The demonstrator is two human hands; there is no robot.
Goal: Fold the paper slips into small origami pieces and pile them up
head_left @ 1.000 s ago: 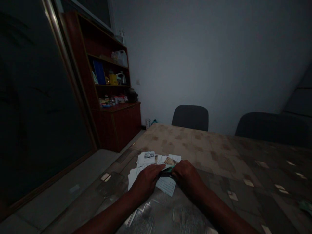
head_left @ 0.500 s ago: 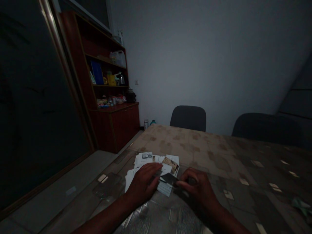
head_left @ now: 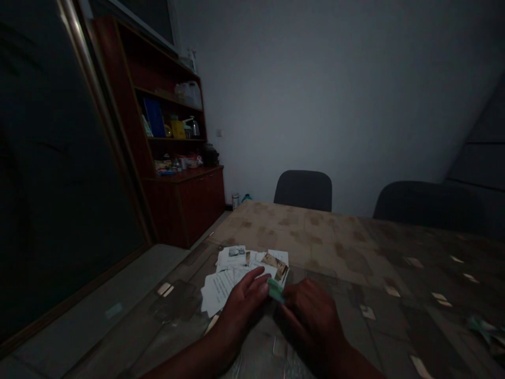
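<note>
A small green, card-like piece (head_left: 276, 290) sits between my two hands, tilted up from the table. My right hand (head_left: 311, 316) is closed with its fingertips pinching the near right end of the piece. My left hand (head_left: 245, 302) reaches in from the left, fingers stretched out, its tips close to the piece's left edge; whether they touch it is too dark to make out. Beyond and left of my hands lie loose white cards with print (head_left: 219, 288), partly hidden by my left hand. A brown picture card (head_left: 276, 265) lies among them.
The table (head_left: 327, 237) has a patterned brown cover. A crumpled greenish scrap (head_left: 483, 329) lies at the right. Two dark chairs, one nearer (head_left: 303, 190) and one at the right (head_left: 426, 202), stand behind. A red cabinet (head_left: 201, 205) holds household items at the left.
The dark card held in my right hand is no longer seen; a green face shows there instead. My left hand has shifted right, uncovering more printed cards, and the hands are closer together.
</note>
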